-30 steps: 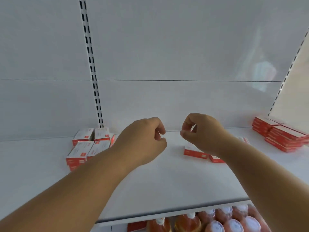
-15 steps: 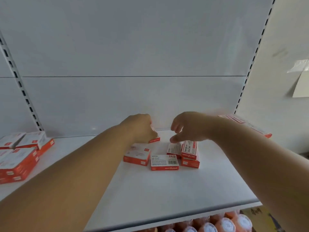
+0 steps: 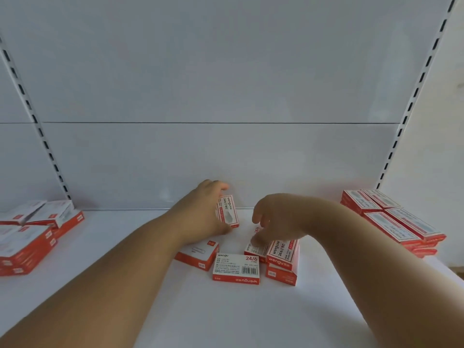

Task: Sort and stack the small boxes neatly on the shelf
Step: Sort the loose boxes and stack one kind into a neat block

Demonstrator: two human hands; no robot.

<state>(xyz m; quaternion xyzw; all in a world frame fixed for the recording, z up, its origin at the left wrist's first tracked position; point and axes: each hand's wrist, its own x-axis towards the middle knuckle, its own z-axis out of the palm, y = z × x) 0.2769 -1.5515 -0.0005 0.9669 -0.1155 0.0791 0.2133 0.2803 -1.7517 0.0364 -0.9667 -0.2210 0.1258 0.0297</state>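
Left grip: the left hand [image 3: 203,212] is gripping a small red-and-white box [image 3: 229,214], fingers over its top edge and thumb below, holding it tilted up near the back of the shelf [image 3: 226,312].
Right grip: the right hand [image 3: 277,221] is hanging with fingers curled loosely downward, fingertips [image 3: 256,241] at or just above a leaning box [image 3: 254,248] — whether it is pinching that box I cannot tell, the hand being blurred.
Loose boxes: a two-box pile [image 3: 283,263] is sitting under the right wrist; a barcode-side-up box [image 3: 236,268] is lying just in front of the leaning one; another flat box [image 3: 198,253] is lying beside it, under the left forearm.
Right stack [image 3: 391,222]: sitting neatly against the shelf's right end.
Left stacks [image 3: 32,234]: sitting at the left edge, well apart from the hands.
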